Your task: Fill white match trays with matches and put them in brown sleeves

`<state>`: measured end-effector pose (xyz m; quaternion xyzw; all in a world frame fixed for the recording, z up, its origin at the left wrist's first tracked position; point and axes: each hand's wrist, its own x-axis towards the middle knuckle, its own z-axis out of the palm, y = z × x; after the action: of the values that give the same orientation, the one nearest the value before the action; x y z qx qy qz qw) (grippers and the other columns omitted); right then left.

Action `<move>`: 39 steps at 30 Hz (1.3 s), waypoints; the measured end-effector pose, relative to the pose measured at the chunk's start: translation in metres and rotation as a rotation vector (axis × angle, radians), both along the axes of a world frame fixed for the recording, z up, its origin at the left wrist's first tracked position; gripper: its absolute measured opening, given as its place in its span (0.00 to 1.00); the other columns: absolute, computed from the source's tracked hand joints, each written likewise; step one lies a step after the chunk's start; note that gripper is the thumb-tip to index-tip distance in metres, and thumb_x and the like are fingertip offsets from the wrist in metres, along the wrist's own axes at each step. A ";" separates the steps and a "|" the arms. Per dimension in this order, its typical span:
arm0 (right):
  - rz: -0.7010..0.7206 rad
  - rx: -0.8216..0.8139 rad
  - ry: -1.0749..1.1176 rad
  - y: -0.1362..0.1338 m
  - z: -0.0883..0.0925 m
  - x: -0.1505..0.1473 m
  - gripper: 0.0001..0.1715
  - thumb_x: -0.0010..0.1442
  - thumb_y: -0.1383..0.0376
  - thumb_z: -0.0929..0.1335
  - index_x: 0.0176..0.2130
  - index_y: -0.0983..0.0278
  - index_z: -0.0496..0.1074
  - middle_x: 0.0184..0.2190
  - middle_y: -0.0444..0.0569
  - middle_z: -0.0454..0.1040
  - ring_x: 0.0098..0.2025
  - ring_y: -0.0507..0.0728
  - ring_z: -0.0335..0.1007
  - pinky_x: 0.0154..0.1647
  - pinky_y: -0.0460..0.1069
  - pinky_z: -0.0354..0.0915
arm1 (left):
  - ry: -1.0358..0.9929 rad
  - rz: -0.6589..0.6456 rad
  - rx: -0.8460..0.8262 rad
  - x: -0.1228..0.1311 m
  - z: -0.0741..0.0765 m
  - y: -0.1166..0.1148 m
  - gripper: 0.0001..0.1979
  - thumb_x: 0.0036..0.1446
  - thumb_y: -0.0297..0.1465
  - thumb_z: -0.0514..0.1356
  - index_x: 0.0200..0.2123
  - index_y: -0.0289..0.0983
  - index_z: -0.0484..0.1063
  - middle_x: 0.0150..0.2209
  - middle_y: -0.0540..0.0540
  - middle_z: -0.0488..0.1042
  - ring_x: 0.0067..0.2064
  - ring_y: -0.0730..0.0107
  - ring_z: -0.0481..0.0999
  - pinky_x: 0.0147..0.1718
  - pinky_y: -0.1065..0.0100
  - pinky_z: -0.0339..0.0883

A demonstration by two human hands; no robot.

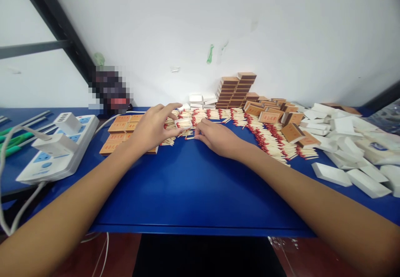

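Note:
My left hand (155,125) holds a small white matchbox tray (183,124) between thumb and fingers, with red-tipped matches lying inside it. Just to the right, my right hand (218,138) is low over the blue table, its fingers curled and pinched together; whatever they hold, if anything, is hidden. A few loose matches (189,136) lie beside its fingertips. Behind both hands, rows of matches (265,137) curve across the table and down to the right. Orange matchboxes (113,141) are laid out flat by my left wrist, partly covered by it.
Against the wall stand stacked matchboxes (234,91), with more boxes (271,112) leaning to their right. White trays (340,143) are heaped at the right. A white power strip (67,156) with plugs and cables lies at the left. The blue table (193,193) has its front edge nearest me.

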<state>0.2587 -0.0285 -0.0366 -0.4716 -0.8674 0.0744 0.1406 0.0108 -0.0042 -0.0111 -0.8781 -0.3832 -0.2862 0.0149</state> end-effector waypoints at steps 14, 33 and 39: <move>-0.033 0.104 0.039 -0.001 0.011 0.011 0.07 0.75 0.65 0.62 0.44 0.62 0.69 0.47 0.55 0.72 0.44 0.60 0.70 0.42 0.51 0.61 | 0.069 -0.052 -0.051 0.002 -0.003 0.000 0.34 0.59 0.40 0.72 0.66 0.40 0.68 0.47 0.43 0.84 0.51 0.51 0.78 0.54 0.55 0.67; 0.160 -0.136 0.097 0.013 0.011 0.039 0.07 0.70 0.67 0.65 0.40 0.62 0.73 0.43 0.52 0.74 0.41 0.58 0.69 0.43 0.51 0.63 | 0.061 -0.027 -0.046 0.001 -0.002 0.000 0.34 0.58 0.39 0.73 0.65 0.41 0.69 0.45 0.44 0.84 0.50 0.52 0.78 0.52 0.55 0.68; 0.134 -0.084 0.150 0.006 0.019 0.039 0.07 0.70 0.67 0.63 0.39 0.61 0.70 0.44 0.53 0.73 0.41 0.59 0.68 0.44 0.52 0.64 | 0.067 -0.037 -0.065 0.002 -0.004 -0.001 0.34 0.59 0.41 0.72 0.66 0.42 0.68 0.47 0.44 0.84 0.51 0.51 0.79 0.54 0.54 0.68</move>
<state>0.2974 -0.0227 -0.0174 -0.4111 -0.8801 0.1551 0.1801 0.0124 -0.0050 -0.0151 -0.8942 -0.3753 -0.2439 -0.0062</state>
